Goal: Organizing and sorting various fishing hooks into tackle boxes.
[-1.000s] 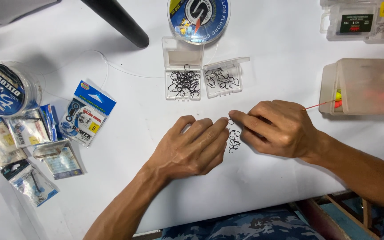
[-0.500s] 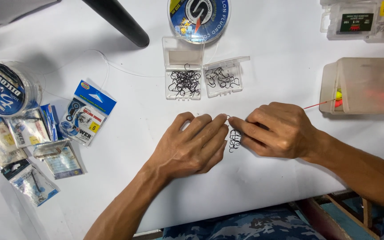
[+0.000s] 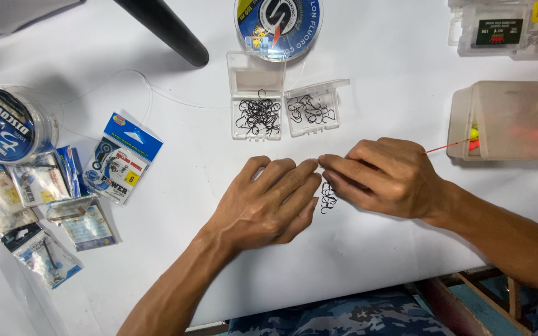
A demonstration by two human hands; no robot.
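A small pile of black fish hooks (image 3: 327, 196) lies on the white table (image 3: 375, 249) between my two hands. My left hand (image 3: 269, 202) rests palm down just left of the pile, fingers stretched out, its fingertips touching those of the other hand. My right hand (image 3: 384, 177) is to the right of the pile. Its thumb and forefinger are pinched together above the pile; the single hook seen at them earlier is now hidden between the fingertips.
Two open clear boxes of hooks (image 3: 256, 112) (image 3: 311, 111) lie beyond the hands, with a blue line spool (image 3: 278, 22) behind them. Another spool (image 3: 4, 124) and several hook packets (image 3: 116, 162) sit at left. A translucent box with floats (image 3: 509, 121) stands at right.
My right hand's fingertips have shifted slightly up and left until they meet the left fingertips. The single hook that showed at them is now covered. The pile has not moved.
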